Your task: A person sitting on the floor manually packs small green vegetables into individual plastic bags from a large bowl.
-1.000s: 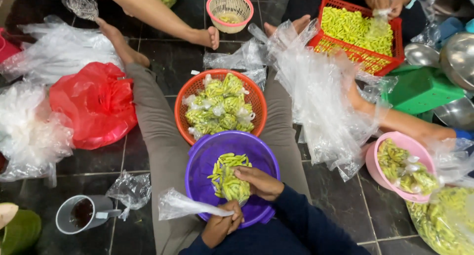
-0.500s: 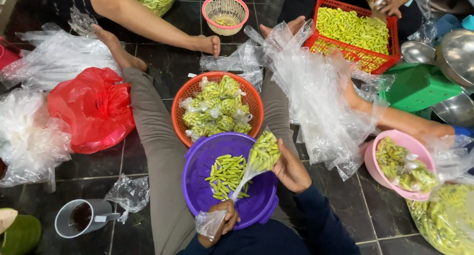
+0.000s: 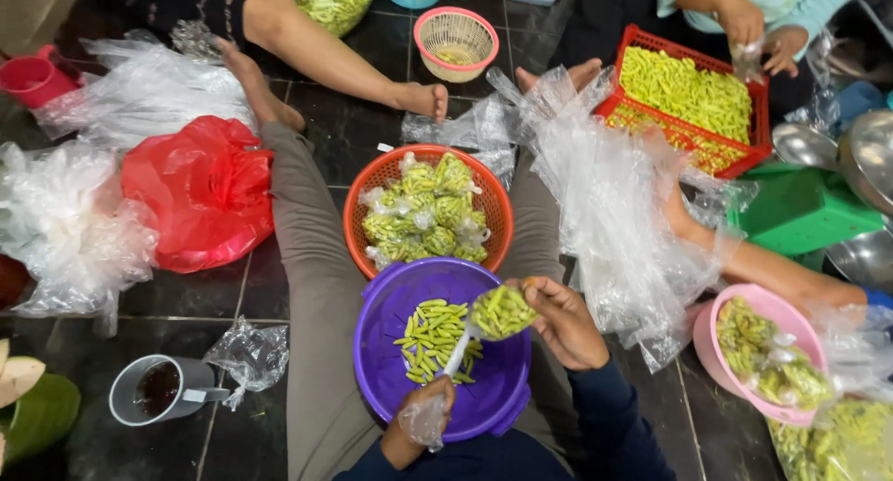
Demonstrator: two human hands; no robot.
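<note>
- Head view: twisting shut a small clear bag of green pods (image 3: 502,312) over the purple basin (image 3: 372,351).
- Right hand (image 3: 563,321) fingers curled round the filled end.
- Left hand (image 3: 423,416) pinched on the bag's neck (image 3: 456,355).
- Next, likely: knotting the neck tight, without spilling.

Pink basin (image 3: 792,325) partly under plastic.

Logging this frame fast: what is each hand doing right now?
Left hand: closed on the twisted neck of the clear plastic bag.
Right hand: closed around the bag's filled end, packed with green pods, over the purple basket.
</note>
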